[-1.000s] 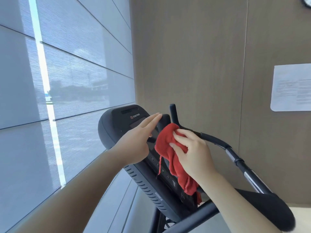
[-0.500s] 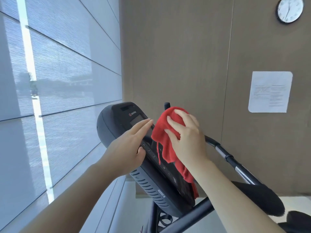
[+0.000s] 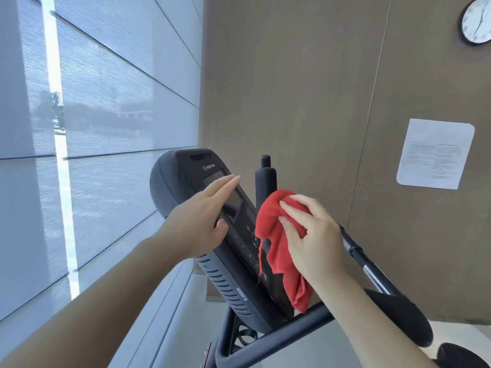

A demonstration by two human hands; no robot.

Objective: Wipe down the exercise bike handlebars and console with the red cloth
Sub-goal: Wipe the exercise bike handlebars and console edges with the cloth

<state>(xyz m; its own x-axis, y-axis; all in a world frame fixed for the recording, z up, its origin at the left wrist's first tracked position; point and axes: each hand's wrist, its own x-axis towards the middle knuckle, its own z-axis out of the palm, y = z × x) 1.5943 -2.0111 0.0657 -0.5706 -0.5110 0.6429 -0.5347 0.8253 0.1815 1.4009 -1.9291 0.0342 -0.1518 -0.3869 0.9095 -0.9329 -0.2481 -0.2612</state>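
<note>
Moved lower down the console (image 3: 186, 168), red cloth (image 3: 276, 235) gripped by right hand (image 3: 316, 235), left hand (image 3: 199, 221) flat on screen (image 3: 235, 199), fingers straight

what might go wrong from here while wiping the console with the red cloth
1. The right hand holds the red cloth against the console right beside its button rows, so a key may get pushed by accident.
2. The left hand lays bare fingers across the screen, likely leaving smudges.
3. The cloth's loose tail hangs close to the handlebar and could snag there.
</note>
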